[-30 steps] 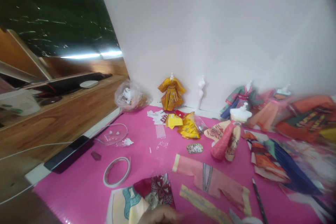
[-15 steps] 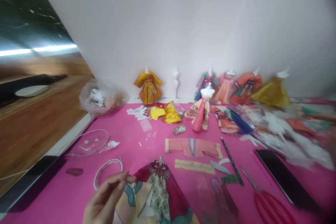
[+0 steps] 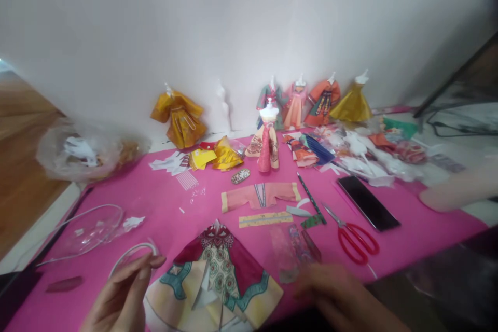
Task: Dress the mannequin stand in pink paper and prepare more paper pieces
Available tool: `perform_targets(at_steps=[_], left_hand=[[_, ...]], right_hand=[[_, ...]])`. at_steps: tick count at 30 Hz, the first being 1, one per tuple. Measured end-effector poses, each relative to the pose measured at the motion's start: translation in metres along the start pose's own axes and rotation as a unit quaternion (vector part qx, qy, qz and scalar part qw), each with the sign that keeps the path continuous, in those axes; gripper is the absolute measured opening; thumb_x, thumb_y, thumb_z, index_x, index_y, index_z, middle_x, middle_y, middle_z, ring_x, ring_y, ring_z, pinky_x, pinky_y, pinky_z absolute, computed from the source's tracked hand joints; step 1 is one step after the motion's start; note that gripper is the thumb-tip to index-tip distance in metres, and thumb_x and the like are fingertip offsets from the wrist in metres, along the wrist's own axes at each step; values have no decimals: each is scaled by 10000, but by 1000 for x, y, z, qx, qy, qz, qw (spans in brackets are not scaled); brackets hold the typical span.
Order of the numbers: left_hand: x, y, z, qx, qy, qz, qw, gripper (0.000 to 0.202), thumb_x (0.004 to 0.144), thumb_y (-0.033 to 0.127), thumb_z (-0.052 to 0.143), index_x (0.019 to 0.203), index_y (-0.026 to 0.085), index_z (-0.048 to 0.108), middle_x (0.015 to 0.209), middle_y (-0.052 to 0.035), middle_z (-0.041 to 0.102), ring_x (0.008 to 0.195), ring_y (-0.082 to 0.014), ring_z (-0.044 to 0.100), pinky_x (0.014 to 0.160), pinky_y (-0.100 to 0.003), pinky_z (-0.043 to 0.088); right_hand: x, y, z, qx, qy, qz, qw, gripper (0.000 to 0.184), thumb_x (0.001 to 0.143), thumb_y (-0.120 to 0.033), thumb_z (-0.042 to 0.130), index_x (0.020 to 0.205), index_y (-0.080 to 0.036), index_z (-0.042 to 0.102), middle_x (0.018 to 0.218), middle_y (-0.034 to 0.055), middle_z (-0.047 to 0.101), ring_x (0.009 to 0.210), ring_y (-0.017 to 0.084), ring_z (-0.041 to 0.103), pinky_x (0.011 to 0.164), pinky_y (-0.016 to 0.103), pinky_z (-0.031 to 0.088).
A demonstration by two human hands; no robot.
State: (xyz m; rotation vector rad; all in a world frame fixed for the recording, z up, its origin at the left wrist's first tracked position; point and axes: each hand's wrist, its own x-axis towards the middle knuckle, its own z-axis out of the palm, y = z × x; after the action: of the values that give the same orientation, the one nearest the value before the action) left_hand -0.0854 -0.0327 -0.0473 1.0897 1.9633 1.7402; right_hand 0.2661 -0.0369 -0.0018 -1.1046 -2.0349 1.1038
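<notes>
My left hand (image 3: 126, 290) is at the lower left, thumb and fingertips pressed together in a pinch. Whatever lies between them, if anything, is too small to make out. Beside it lies a doll-sized garment (image 3: 223, 270) with dark red panels, a green-patterned centre and cream, teal-edged flaps. Low on the right, my right hand (image 3: 330, 290) appears blurred, its fingers bent and partly hidden. It is nearest to a clear plastic packet (image 3: 298, 246). Behind the garment, a small pink jacket (image 3: 259, 196) lies flat above a yellow fabric strip (image 3: 264, 219).
Red-handled scissors (image 3: 352, 236), a black phone (image 3: 368, 202) and a dark pencil (image 3: 309, 192) lie right. Dressed doll forms line the wall, one in gold (image 3: 179, 116). A plastic bag (image 3: 80, 150) sits left. A blurred bare limb (image 3: 462, 187) reaches in from the right.
The view has turned right, so the things appear shifted left. My right hand has come into view at the lower right. My left hand keeps its pinch by the garment.
</notes>
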Motion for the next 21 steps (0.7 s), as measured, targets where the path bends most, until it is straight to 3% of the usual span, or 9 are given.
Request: perform_targets(at_steps=[2, 4, 7, 9, 12, 17, 21], left_hand=[[-3, 7, 6, 21, -13, -14, 1000, 219, 764, 433, 745, 888, 253, 738, 840, 16, 761, 890, -200, 691, 947, -345, 521], [-5, 15, 12, 42, -38, -2, 998, 209, 779, 443, 721, 882, 260, 735, 858, 18, 760, 898, -196, 686, 919, -327, 526], [-5, 20, 19, 78, -84, 58, 992, 197, 809, 438, 673, 903, 275, 730, 889, 16, 757, 900, -201, 685, 895, -336, 524], [-1, 16, 19, 107, -105, 91, 984, 195, 810, 438, 664, 912, 285, 730, 901, 11, 759, 904, -214, 686, 910, -362, 513], [6, 4, 16, 114, -126, 84, 982, 187, 812, 430, 672, 935, 299, 723, 925, 3, 761, 923, -226, 689, 959, -396, 498], [3, -3, 21, 126, -147, 50, 980, 205, 814, 456, 668, 939, 300, 710, 936, 0, 767, 929, -240, 694, 921, -382, 527], [-14, 6, 35, 111, -254, 76, 958, 188, 885, 417, 588, 986, 294, 690, 948, -4, 762, 897, -226, 702, 830, -340, 553]], right_hand=[[-10, -3, 1, -11, -48, 58, 997, 353, 896, -99, 473, 1076, -294, 706, 1110, 14, 740, 1003, 183, 693, 900, 285, 544], [-17, 3, -4, -41, -53, 100, 993, 319, 906, -133, 489, 1083, -293, 700, 1130, 15, 727, 1016, 187, 680, 909, 295, 531], [-24, 28, -15, -115, -28, 172, 978, 229, 912, -210, 515, 1005, -273, 715, 982, 22, 748, 871, 200, 695, 768, 301, 533], [-24, 46, -19, -178, 8, 241, 954, 188, 895, -242, 539, 941, -253, 721, 885, 29, 752, 784, 213, 695, 697, 314, 508], [-21, 64, -21, -253, 63, 325, 909, 176, 885, -259, 543, 881, -236, 717, 839, 42, 761, 771, 242, 703, 674, 336, 472], [-6, 73, -12, -282, 96, 381, 875, 182, 900, -303, 540, 828, -231, 691, 810, 40, 768, 792, 263, 712, 636, 329, 425], [8, 79, -2, -301, 107, 392, 863, 225, 904, -363, 539, 778, -228, 668, 770, 57, 758, 773, 277, 711, 587, 318, 375]])
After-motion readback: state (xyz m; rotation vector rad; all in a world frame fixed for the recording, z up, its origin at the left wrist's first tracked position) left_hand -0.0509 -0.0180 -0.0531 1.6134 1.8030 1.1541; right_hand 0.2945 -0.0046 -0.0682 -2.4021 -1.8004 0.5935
